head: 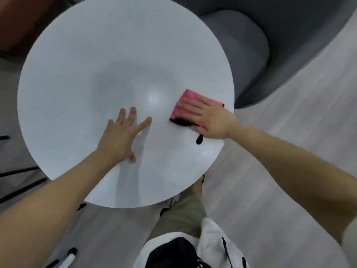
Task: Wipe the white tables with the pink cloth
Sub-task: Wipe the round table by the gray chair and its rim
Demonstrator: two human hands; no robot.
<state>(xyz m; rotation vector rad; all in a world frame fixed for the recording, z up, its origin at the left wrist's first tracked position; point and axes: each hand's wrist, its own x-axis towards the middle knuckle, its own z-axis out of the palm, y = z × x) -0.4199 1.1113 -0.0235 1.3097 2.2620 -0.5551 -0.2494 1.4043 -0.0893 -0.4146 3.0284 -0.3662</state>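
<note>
Two bare hands down on one round white table (77, 74), seen from above. Left hand (117, 138) flat near the table's middle, a little toward its near edge, fingers straight and spread wide, palm pressing the top, holding nothing. Right hand (210, 117) close to the table's right edge, laid flat over a folded pink cloth (188, 96), fingers straight and close together, pressing it onto the top rather than gripping it. Cloth pinned between palm and table, its far corner and left edge showing past the fingertips. Dark trim along its near edge, and a small black loop (199, 140) lying on the table just beside the heel of that hand. Slight blur around the fingers and cloth. Bright glare spot on the table between the two hands, a bit farther out.

Beyond the table's far right edge, a grey armchair (251, 45). Past the table's far left edge, part of a reddish-brown seat (23, 20). Left of the table, thin black legs (19, 171) on a pale plank floor (270, 151). Below the table's near edge, khaki shorts (183, 215) and a white top (212, 238) with a black patch.
</note>
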